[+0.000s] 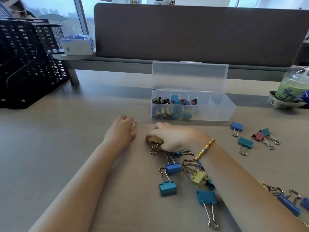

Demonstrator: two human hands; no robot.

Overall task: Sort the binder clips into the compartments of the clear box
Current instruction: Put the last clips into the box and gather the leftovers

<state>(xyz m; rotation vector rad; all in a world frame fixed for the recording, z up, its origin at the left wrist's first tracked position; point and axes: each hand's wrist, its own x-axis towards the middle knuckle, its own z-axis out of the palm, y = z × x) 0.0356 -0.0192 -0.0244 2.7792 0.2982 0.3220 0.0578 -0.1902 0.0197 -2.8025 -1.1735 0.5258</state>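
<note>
The clear box (217, 113) stands open on the table, lid upright; its left compartments hold small coloured clips, the right ones look empty. My right hand (170, 138) grips a yellow binder clip (156, 141) on the table, in front of the box. My left hand (122, 129) rests curled to its left, closed over a clip whose wire loops (134, 124) stick out. Beneath my right wrist lie several loose clips: a blue one (173, 168), a teal one (167, 188), a yellow one (198, 177) and a larger teal one (206, 196).
More clips lie at right: blue (237, 126), teal (245, 142), red (258, 136), and blue ones (289, 205) by my right forearm. A black mesh organiser (25, 64) stands far left, a tissue pack (77, 44) behind it, a green drink cup (291, 87) far right.
</note>
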